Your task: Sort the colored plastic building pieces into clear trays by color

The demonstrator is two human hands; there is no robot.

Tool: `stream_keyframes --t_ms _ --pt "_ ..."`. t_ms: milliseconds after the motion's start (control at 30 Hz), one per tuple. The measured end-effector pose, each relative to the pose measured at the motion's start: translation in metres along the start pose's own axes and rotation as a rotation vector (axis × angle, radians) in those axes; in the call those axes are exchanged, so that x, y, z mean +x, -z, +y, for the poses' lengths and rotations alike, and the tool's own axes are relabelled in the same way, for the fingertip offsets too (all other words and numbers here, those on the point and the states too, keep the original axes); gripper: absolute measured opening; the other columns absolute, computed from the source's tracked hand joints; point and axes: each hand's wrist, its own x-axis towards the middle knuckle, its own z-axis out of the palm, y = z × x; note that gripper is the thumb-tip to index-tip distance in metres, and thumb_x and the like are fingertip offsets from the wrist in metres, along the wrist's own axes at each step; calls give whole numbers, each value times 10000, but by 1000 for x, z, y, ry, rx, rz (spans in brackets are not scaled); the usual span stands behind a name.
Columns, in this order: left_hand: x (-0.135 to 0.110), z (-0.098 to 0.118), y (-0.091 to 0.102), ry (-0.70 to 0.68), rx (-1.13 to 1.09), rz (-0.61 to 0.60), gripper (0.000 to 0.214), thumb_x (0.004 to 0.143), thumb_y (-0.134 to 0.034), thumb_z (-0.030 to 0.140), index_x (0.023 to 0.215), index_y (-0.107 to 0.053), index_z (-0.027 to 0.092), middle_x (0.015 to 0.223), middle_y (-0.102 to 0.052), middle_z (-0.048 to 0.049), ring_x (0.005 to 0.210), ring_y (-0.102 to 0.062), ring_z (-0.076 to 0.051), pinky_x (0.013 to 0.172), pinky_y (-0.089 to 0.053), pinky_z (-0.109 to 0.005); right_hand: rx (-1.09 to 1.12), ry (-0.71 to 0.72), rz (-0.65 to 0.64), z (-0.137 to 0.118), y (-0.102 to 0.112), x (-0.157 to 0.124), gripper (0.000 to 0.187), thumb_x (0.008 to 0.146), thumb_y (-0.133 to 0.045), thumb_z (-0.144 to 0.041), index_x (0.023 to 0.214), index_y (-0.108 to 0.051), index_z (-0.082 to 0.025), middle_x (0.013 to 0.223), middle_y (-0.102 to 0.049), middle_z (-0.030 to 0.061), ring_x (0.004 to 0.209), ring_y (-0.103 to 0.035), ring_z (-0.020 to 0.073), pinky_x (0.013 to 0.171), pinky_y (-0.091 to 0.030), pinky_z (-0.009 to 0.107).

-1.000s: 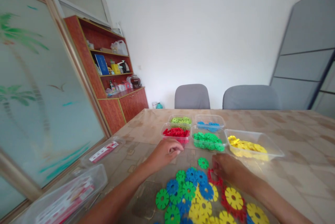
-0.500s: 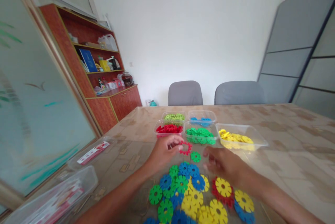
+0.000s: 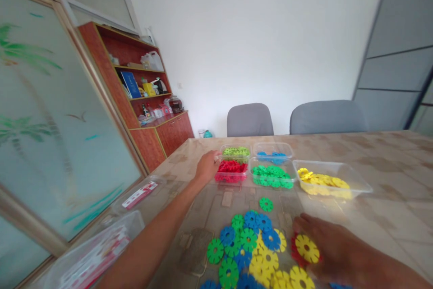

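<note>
My left hand [image 3: 207, 166] is at the left rim of the clear box of red pieces [image 3: 232, 169]. Its fingertips are partly hidden there, so whether they grip anything is unclear. Low on the right, my right hand [image 3: 324, 239] has its fingers curled round a red notched piece [image 3: 297, 253], with a yellow notched disc [image 3: 307, 248] lying over it. To the left of that hand spreads a loose pile of notched discs: green [image 3: 228, 272], blue [image 3: 251, 220] and yellow [image 3: 265, 262]. One green disc [image 3: 266, 204] lies apart, between pile and boxes.
Clear boxes hold green pieces [image 3: 272, 176], yellow pieces [image 3: 324, 181], blue pieces [image 3: 272, 157] and lime pieces [image 3: 237, 150]. At the left lie a clear tub [image 3: 133, 226] with printed cards and a lid [image 3: 118, 205]. Two grey chairs [image 3: 250, 120] stand behind the table.
My left hand has moved forward to the red box, and the red ring it held no longer shows. My right hand has come down and back onto the red and yellow pieces.
</note>
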Motion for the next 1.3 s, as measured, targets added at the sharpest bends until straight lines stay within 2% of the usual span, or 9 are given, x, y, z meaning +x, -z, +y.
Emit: stream_keyframes --t_ms 200,300,433,567,767,900,1000,1100,1300 --pt "-55 38 -39 -31 -307 -279 189 835 -589 278 955 -690 173 959 -708 -44 884 -638 -188 766 -492 -276 105 173 54 -25 15 7 331 635 -630 -141 956 -602 -222 924 -609 12 828 -568 185 736 -445 272" --pt "-83 59 -58 12 -455 -441 288 759 -669 352 981 -691 171 886 -711 -40 779 -634 -165 678 -472 -243 114 182 142 -32 12 10 382 609 -631 -106 973 -599 -219 851 -591 -6 737 -535 153 661 -429 236" --pt "-98 72 -75 152 -637 -574 404 720 -655 338 1069 -619 139 775 -670 -35 569 -584 -117 523 -440 -211 141 174 172 -40 6 11 375 591 -620 -79 944 -596 -203 869 -594 1 732 -532 146 653 -418 235" --pt "-103 72 -79 155 -667 -513 398 682 -669 232 1066 -622 138 754 -639 -19 621 -573 -116 577 -436 -210 203 222 178 -36 1 17 370 591 -617 -70 936 -588 -200 841 -581 -6 722 -518 139 599 -381 214" --pt "-114 84 -66 28 -464 -456 423 687 -688 142 1101 -671 232 762 -662 3 681 -585 -136 644 -422 -224 395 184 87 -17 -5 27 38 732 -563 -148 734 -548 -182 591 -453 -64 535 -357 92 495 -245 210" --pt "-118 91 -59 -34 -383 -416 356 741 -654 156 1084 -694 242 833 -694 -21 741 -603 -151 670 -422 -224 372 179 69 -21 2 25 68 789 -551 -199 750 -600 -173 596 -442 -55 554 -350 100 511 -244 219" --pt "-111 86 -54 -63 -383 -386 342 763 -610 139 1083 -691 227 844 -710 -24 749 -623 -148 672 -438 -214 330 157 112 -20 14 24 137 829 -535 -267 776 -617 -171 613 -471 -37 573 -372 113 523 -263 227" --pt "-85 71 -39 -106 -278 -272 342 796 -554 130 1105 -667 224 919 -720 -17 800 -646 -147 699 -467 -212 290 144 123 -11 27 21 211 865 -520 -338 786 -615 -167 648 -516 -15 593 -405 119 532 -296 225" --pt "4 21 1 -50 -28 -68 314 867 -474 121 1161 -585 122 861 -688 -44 761 -646 -160 693 -502 -267 225 146 -136 10 29 7 225 857 -562 -378 907 -677 -192 706 -593 2 636 -513 128 552 -369 198"
